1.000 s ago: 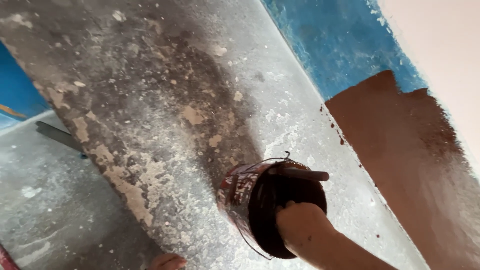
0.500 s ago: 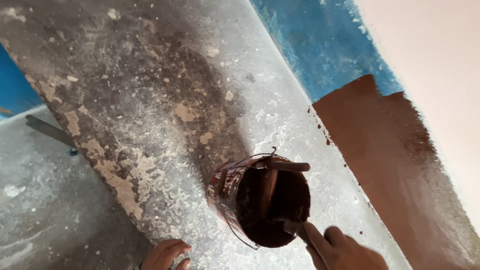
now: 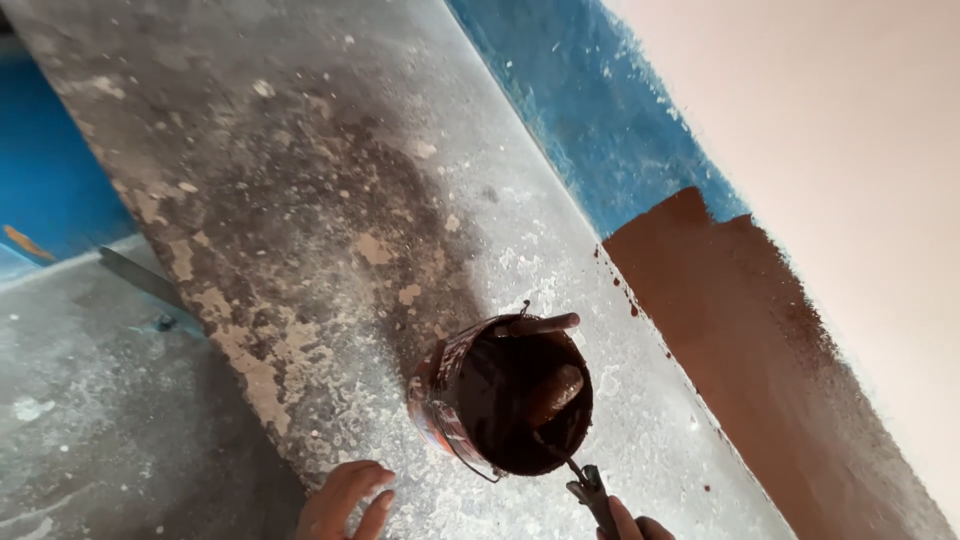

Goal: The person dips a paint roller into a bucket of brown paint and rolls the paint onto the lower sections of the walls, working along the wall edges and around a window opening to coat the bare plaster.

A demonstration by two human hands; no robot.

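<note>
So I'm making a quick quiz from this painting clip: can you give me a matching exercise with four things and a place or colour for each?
Things:
1. paint can
2. roller
3. lower wall band
4. left hand

Place or colour:
A. dipped inside the can
B. partly brown, partly blue
C. standing on the dusty grey ledge
D. resting on the ledge's near edge

Pairs: 1-C, 2-A, 3-B, 4-D

The right hand holds the roller's handle at the bottom edge.
</note>
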